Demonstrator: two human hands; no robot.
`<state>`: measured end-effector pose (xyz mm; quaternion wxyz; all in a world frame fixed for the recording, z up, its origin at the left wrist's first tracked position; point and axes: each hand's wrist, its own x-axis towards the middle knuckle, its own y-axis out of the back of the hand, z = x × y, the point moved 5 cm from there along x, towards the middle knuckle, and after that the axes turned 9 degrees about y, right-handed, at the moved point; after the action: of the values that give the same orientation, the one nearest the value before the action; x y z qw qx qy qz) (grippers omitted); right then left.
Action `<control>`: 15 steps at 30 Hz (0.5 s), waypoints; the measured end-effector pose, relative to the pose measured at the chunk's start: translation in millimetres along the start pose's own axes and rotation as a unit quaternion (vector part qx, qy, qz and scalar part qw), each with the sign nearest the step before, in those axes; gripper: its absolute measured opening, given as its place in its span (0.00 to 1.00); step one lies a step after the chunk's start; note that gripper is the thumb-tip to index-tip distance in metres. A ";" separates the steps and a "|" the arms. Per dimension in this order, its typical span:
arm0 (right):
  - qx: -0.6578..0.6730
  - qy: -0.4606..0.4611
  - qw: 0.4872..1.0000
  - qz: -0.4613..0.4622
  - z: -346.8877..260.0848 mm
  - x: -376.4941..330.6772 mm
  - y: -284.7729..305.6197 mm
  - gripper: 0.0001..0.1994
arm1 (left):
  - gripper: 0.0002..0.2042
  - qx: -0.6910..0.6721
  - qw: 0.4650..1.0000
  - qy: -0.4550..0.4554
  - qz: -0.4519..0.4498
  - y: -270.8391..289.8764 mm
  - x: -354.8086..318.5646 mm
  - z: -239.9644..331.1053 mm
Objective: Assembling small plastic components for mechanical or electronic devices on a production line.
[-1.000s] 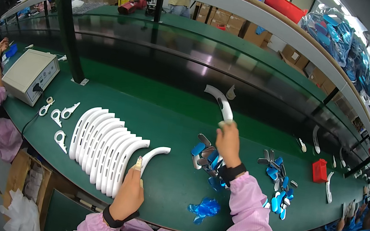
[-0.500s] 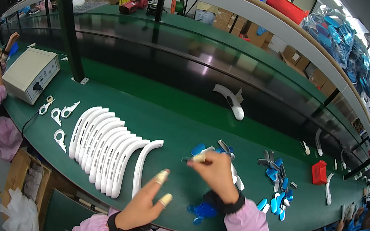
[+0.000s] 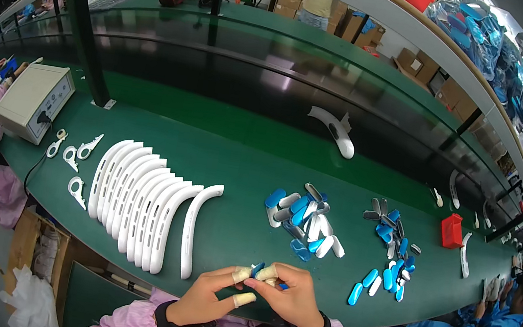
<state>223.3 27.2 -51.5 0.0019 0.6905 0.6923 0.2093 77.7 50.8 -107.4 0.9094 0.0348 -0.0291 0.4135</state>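
Observation:
My left hand (image 3: 202,298) and my right hand (image 3: 295,297) meet close to the table's near edge. Between their fingertips is a small blue oval piece (image 3: 257,270), pinched from both sides and partly covered. Pale yellow finger covers sit on several of my fingertips. Left of my hands stands a lone curved white plastic part (image 3: 188,237), beside a tight row of similar slotted white parts (image 3: 139,202). Beyond my right hand lies a loose pile of blue, white and grey oval pieces (image 3: 314,221).
Another pile of oval pieces (image 3: 391,252) lies farther right, near a red bin (image 3: 451,230). White ring-ended parts (image 3: 76,189) and a beige box with a cable (image 3: 36,102) are at left. A white curved part (image 3: 335,133) lies at the back. Co-workers sit at both sides.
My right hand has come down and back toward me from the pile, and my left hand has closed in beside it. Both now meet at the blue piece. The whole view has shifted slightly.

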 end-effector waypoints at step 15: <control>-0.069 -0.016 0.982 0.172 30.4 -37.4 47.2 0.07 | 0.08 -0.260 0.955 0.080 0.122 14.0 4.1 0.5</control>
<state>279.1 -1.9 -76.1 0.0246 0.8012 0.5467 0.2423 69.8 63.0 -106.1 0.8289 -0.2398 -0.0668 0.5010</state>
